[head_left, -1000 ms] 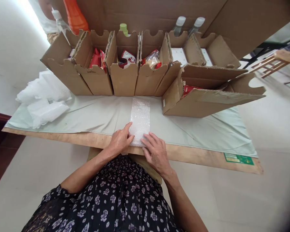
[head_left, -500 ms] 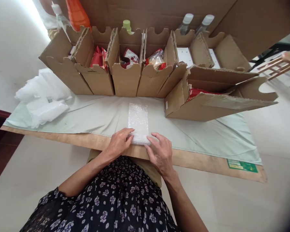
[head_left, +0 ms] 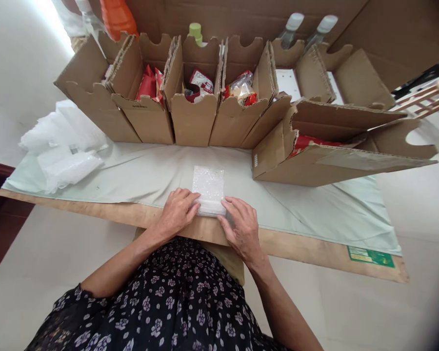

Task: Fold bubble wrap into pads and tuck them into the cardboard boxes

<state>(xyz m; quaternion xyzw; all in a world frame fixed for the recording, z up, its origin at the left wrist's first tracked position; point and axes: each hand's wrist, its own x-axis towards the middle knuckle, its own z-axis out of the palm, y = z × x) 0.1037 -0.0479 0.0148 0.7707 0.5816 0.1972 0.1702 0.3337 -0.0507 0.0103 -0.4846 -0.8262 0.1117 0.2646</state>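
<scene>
Both hands sit close together at the near edge of the table, my left hand and right hand a small gap apart. Each has its fingers curled down over the near, thickened end of a sheet of bubble wrap. That sheet lies on the pale green cloth, reaching away from me toward a row of open cardboard boxes holding red snack packets, with a heap of crumpled clear plastic at the far left.
</scene>
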